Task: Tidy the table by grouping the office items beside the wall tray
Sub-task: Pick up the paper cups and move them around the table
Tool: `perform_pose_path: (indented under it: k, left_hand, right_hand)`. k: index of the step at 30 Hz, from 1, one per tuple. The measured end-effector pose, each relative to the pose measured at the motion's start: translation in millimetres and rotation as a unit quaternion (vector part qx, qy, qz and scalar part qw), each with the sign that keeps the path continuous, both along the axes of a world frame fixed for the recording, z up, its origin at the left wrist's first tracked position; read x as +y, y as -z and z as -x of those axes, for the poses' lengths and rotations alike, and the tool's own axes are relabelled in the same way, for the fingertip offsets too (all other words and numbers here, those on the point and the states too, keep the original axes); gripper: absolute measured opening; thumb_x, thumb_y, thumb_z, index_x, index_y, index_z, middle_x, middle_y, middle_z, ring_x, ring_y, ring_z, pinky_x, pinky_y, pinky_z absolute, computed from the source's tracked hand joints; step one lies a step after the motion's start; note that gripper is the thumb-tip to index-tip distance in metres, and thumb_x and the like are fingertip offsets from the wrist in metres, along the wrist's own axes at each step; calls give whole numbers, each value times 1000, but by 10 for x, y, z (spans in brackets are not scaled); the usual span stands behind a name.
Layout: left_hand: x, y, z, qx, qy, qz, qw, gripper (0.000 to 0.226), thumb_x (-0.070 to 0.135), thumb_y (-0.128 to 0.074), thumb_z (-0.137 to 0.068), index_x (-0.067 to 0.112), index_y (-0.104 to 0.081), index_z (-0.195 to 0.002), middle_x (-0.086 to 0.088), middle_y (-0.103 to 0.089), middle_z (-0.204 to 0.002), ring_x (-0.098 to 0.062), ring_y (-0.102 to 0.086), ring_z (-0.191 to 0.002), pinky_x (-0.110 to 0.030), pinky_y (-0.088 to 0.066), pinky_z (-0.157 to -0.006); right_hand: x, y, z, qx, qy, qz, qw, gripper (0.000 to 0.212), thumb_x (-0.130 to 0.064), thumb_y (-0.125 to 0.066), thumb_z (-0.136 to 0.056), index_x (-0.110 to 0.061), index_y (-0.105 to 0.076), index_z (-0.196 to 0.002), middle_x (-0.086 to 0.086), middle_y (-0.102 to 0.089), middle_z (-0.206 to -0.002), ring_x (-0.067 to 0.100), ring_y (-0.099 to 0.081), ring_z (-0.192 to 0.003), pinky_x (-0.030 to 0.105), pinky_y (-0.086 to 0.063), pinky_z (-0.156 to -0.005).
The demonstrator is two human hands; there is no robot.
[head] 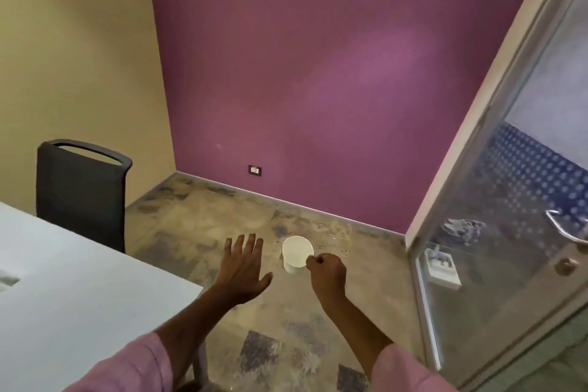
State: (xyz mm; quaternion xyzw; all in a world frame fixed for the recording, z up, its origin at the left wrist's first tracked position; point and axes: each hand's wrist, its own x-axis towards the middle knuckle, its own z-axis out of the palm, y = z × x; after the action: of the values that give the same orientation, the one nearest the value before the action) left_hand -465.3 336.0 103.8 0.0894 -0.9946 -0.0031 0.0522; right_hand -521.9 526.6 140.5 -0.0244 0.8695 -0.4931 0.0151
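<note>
A white cup [296, 254] hangs in the air above the floor, its mouth tilted toward me. My right hand [327, 270] pinches its rim on the right side, fingers closed around it. Left of the cup, my left hand [243, 266] is spread flat with its fingers apart and holds nothing, hovering just past the corner of the white table [79, 296]. No wall tray or other office items are in view.
A black office chair [81, 194] stands at the table's far side near the beige wall. The purple wall with a socket [255, 170] is ahead. A glass door [509, 216] with a metal handle stands on the right. The patterned floor [270, 344] lies below my arms.
</note>
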Motion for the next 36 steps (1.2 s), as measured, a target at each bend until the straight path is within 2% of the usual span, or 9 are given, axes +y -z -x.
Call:
perform_pose_path:
  k: [2,6,8,10,15,21,26,32,36]
  left_hand:
    - [-176,-19,238,2,-17,11,1000,91,70,-30,-81,10,-25,-148,-17,-25,-157,-39,-24,-143,-59,-13,-115]
    - [-549,-92,758,2,-62,22,998,90,69,-31,-81,10,-24,-148,-17,-25,-157,-38,-23,-143,-59,-11,-115]
    - [-763,-114,1074,8,-80,31,996,89,68,-32,-80,9,-25,-147,-18,-26,-156,-38,-24,-142,-59,-12,-115]
    - [-982,-141,1415,17,-100,36,994,88,68,-31,-81,10,-24,-148,-18,-25,-156,-38,-23,-142,-58,-10,-116]
    - [-1563,-144,2232,33,-183,33,982,89,69,-25,-81,9,-25,-147,-18,-25,-156,-37,-22,-143,-57,-12,-117]
    - [-2300,-325,2882,47,-284,30,957,91,68,-25,-80,7,-26,-147,-19,-27,-155,-37,-24,-143,-56,-12,-117]
    - [-2948,-446,3026,52,-355,34,933,88,66,-32,-80,6,-28,-146,-19,-28,-154,-38,-26,-141,-56,-12,-117]
    - [-3907,-473,2998,51,-444,52,893,88,68,-27,-81,8,-25,-146,-19,-25,-156,-39,-21,-143,-56,-10,-117]
    - [-4569,-479,2881,71,-523,41,849,89,69,-22,-82,9,-24,-147,-18,-22,-157,-37,-18,-144,-56,-10,-116]
  right_hand:
    - [-213,-5,329,-13,-17,3,1000,28,-14,-64,-84,-3,-58,-59,5,-51,-53,24,-51,-59,28,-33,-53]
    - [-703,21,1028,-32,-55,15,998,27,-17,-63,-86,2,-65,-66,12,-62,-62,26,-57,-61,29,-39,-56]
    - [-979,21,1391,-31,-87,13,996,36,-17,-63,-86,-7,-54,-52,4,-51,-52,20,-47,-52,27,-35,-53]
    - [-1266,-6,1769,-27,-115,17,993,42,-17,-63,-85,-15,-45,-48,-2,-43,-49,16,-40,-50,27,-32,-52]
    - [-1972,-63,2770,-16,-184,24,983,39,-16,-63,-84,-15,-42,-51,-5,-39,-50,12,-35,-48,26,-26,-48]
    - [-2962,-252,3750,16,-292,1,956,41,-15,-61,-82,-16,-37,-50,-2,-35,-50,16,-32,-50,30,-24,-53]
    - [-3885,-354,4080,34,-373,5,927,44,-16,-61,-81,-17,-32,-48,-3,-30,-48,15,-26,-48,31,-21,-51]
    - [-5166,-396,4153,51,-457,11,888,42,-18,-61,-79,-18,-31,-49,-5,-23,-47,13,-20,-48,31,-16,-48]
    - [-6028,-418,4093,55,-504,10,862,45,-21,-62,-78,-18,-27,-50,-6,-21,-50,15,-19,-51,30,-14,-49]
